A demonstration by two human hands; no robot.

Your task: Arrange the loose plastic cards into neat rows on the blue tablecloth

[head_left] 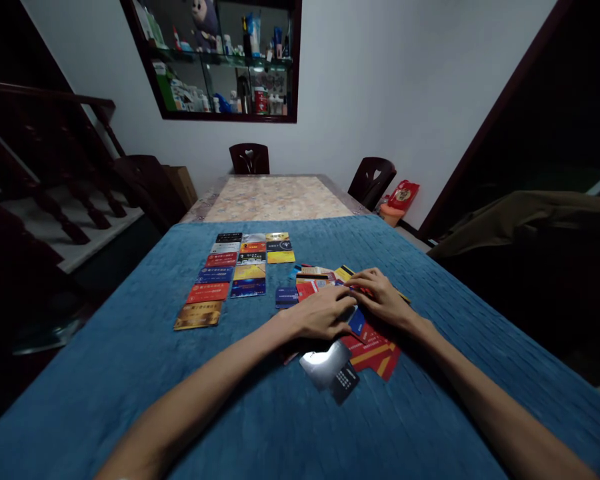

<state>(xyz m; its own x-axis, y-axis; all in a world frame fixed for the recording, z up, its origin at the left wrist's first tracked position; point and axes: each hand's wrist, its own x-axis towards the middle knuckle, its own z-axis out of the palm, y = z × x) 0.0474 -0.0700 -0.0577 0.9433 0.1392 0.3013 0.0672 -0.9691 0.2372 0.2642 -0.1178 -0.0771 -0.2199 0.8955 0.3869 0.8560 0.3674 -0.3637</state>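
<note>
Left hand and right hand sit close together over a loose pile of cards, fingers bent and partly spread; whether either grips a card, I cannot tell. Beneath is the worktop, its near part covered by a blue cloth. Left of the pile, 14 cards show in 3 columns of 6, 5 and 3. Nearest the person, 1 silver card touches 1 dark card bearing a pale grid.
</note>
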